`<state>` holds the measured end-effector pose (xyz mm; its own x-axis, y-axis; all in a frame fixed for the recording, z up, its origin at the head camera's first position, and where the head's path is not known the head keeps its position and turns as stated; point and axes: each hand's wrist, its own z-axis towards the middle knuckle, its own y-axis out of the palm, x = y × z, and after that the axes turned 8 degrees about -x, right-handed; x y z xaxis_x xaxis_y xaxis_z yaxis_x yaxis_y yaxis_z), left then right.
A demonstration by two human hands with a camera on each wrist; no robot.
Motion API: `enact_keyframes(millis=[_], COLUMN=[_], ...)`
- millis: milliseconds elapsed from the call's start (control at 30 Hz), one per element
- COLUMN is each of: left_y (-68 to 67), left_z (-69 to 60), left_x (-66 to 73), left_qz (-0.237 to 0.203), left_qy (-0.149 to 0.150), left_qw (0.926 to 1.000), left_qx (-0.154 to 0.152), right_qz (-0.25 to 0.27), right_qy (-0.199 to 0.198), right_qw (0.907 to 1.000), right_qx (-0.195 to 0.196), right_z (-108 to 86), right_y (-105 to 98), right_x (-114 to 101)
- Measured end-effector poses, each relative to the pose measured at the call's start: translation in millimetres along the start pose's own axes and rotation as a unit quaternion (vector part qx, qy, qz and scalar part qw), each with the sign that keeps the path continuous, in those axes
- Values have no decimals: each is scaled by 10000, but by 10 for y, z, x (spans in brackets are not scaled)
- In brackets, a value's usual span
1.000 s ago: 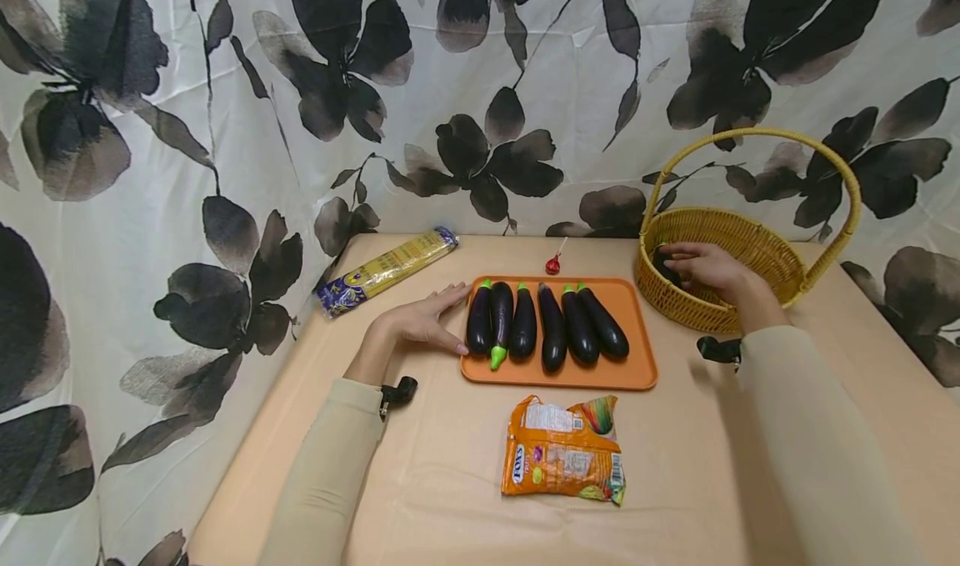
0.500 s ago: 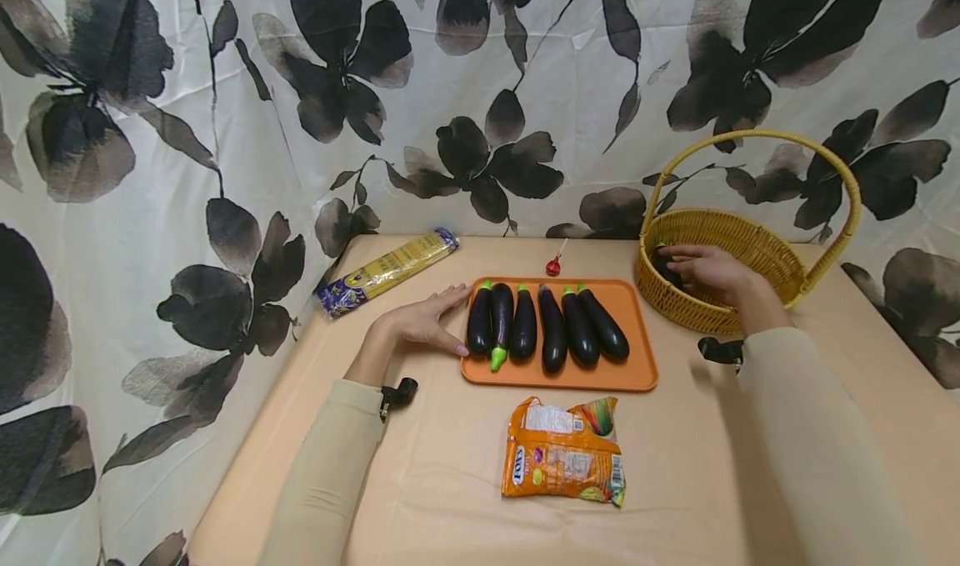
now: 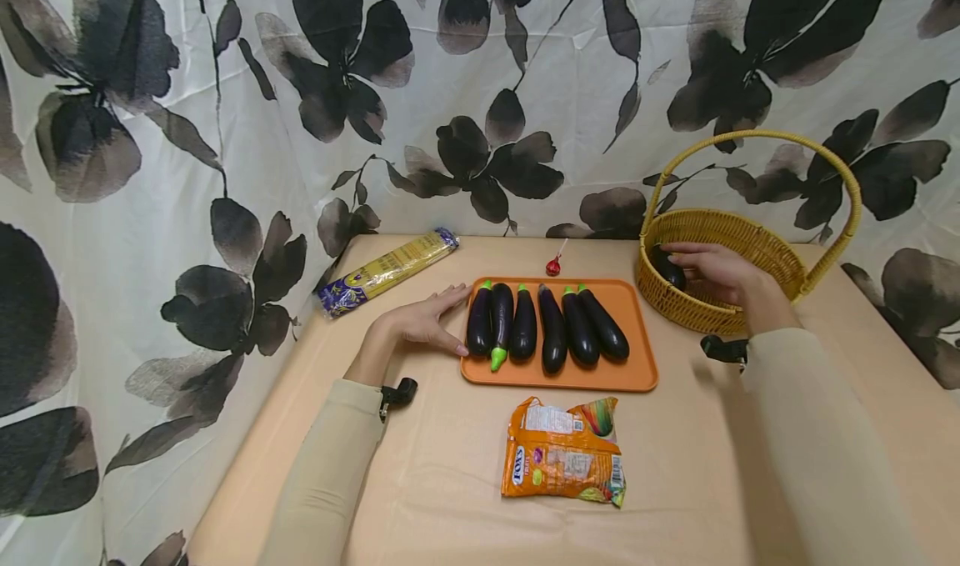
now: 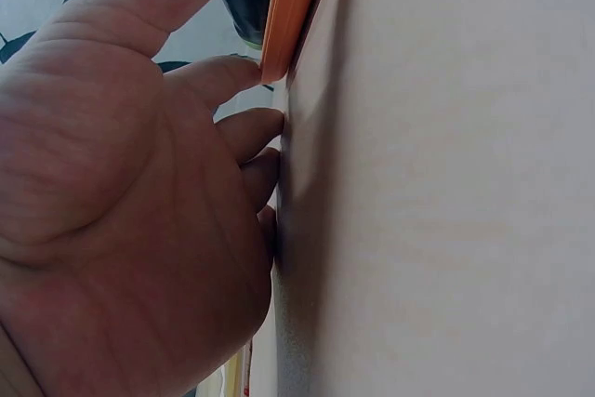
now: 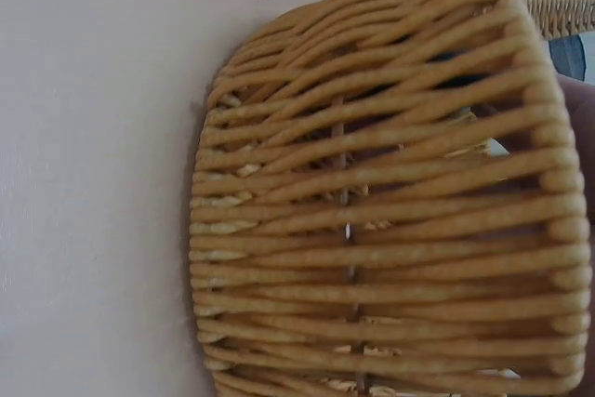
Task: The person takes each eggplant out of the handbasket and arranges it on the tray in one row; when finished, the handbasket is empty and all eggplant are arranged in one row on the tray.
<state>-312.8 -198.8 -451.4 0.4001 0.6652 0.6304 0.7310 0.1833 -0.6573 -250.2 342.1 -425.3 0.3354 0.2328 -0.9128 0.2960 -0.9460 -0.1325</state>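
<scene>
Several dark eggplants (image 3: 553, 329) lie side by side on an orange tray (image 3: 637, 374) in the head view; one shows its green stem end toward the front. My left hand (image 3: 423, 323) is spread at the tray's left edge, thumb and index fingertip touching it. The left wrist view shows the palm (image 4: 139, 165) facing the camera with nothing in it. My right hand (image 3: 716, 272) reaches into the yellow wicker basket (image 3: 682, 312), fingers extended beside another eggplant (image 3: 666, 267) at its left inner wall. The basket weave hides most of that hand in the right wrist view.
An orange candy bag (image 3: 564, 453) lies in front of the tray. Behind the tray is a red lollipop (image 3: 553, 264), and a long yellow-and-blue packet (image 3: 388, 271) lies at the back left. The basket's tall handle (image 3: 757, 135) arches above the right hand.
My right hand has shifted slightly right inside the basket, uncovering more of the eggplant there. The left hand and the tray stay in place.
</scene>
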Motion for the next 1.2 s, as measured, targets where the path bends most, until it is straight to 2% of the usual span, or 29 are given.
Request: enact_keyframes(millis=[333, 533, 700, 833, 1033, 1200], left_y=[25, 34, 42, 51, 60, 62], left_z=[5, 6, -4, 0, 12, 13], left_x=[-8, -11, -10, -22, -40, -37], left_qz=[-40, -2, -68, -56, 30, -15], left_qy=[-62, -50, -67, -50, -11, -1], left_qw=[10000, 10000, 9999, 10000, 9999, 9999], left_qx=[21, 39, 36, 52, 128, 141], right_qz=[74, -42, 58, 107, 17, -213], right_qy=[-163, -593, -1072, -1365, -1815, -2183], right_qw=[9996, 9966, 9870, 9796, 9690, 9618], right_qx=[225, 568, 1194, 1472, 1674, 1638], right_z=[-61, -135, -242, -330, -477, -563], right_y=[53, 147, 246, 343, 564, 758], right_x=[-12, -73, -113, -152, -236, -312])
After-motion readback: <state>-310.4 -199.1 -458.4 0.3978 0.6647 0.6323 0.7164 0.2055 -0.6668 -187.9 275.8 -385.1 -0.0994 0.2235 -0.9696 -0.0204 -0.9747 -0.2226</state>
